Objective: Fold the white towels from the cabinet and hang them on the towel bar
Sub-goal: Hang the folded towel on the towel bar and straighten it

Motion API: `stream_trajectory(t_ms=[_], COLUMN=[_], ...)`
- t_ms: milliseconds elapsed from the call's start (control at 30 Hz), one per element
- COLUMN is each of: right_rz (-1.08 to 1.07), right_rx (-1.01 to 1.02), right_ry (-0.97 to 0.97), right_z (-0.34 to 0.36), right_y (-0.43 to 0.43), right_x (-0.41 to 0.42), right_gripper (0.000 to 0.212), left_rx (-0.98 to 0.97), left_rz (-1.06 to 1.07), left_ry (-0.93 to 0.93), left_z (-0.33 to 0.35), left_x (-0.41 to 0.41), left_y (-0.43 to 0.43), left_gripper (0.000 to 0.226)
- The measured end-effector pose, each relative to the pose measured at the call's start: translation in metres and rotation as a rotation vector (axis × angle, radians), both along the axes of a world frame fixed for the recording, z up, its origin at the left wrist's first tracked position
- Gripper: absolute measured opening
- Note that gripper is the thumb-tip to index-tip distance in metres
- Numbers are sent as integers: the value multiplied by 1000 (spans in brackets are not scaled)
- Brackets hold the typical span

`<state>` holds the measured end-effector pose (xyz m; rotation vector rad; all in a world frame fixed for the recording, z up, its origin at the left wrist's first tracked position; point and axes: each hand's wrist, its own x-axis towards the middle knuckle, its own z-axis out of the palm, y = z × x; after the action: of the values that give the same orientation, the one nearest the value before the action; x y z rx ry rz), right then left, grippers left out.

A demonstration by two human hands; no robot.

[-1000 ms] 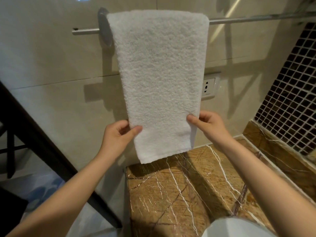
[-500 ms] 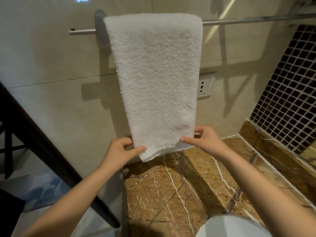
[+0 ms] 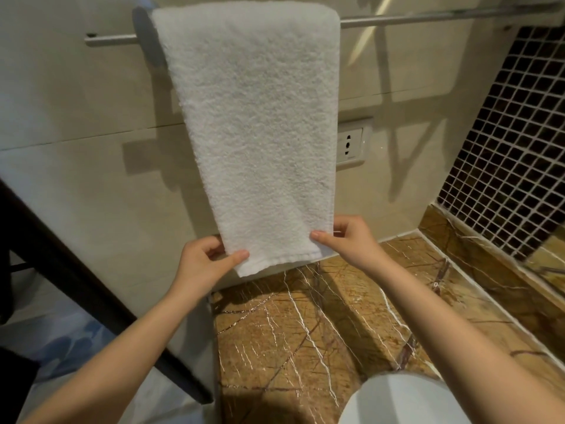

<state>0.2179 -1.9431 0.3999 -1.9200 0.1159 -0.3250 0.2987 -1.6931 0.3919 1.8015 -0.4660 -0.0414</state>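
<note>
A folded white towel (image 3: pixel 256 123) hangs over the metal towel bar (image 3: pixel 428 18) on the beige wall and reaches down to just above the counter. My left hand (image 3: pixel 204 261) pinches the towel's lower left corner, thumb on the front. My right hand (image 3: pixel 348 240) pinches the lower right corner the same way. The bar's left mount (image 3: pixel 145 38) shows beside the towel's upper left edge.
A brown marble counter (image 3: pixel 305 332) lies below the towel. A white rounded object (image 3: pixel 403 402) sits at the bottom edge. A wall socket (image 3: pixel 351 145) is right of the towel. Dark mosaic tiles (image 3: pixel 504 142) cover the right wall. A dark frame (image 3: pixel 76 270) slants at left.
Both hands have slid down the towel's side edges from about mid-height of the lower part to its bottom corners. The towel hangs a little straighter.
</note>
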Motion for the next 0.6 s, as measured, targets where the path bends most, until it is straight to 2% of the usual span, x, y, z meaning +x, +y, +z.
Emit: stream_trajectory(t_ms=[200, 467, 600], right_rz=[-25, -74, -20], right_rx=[5, -29, -46], right_ry=[15, -42, 16], right_z=[-9, -18, -22], right_y=[1, 7, 4], right_x=[7, 11, 10], right_gripper=[4, 11, 31], left_rx=[-21, -64, 25], left_rz=[-7, 69, -24], left_ry=[-1, 5, 51], left_z=[-5, -12, -19], left_x=[3, 6, 9], left_y=[3, -2, -2], left_gripper=[25, 47, 65])
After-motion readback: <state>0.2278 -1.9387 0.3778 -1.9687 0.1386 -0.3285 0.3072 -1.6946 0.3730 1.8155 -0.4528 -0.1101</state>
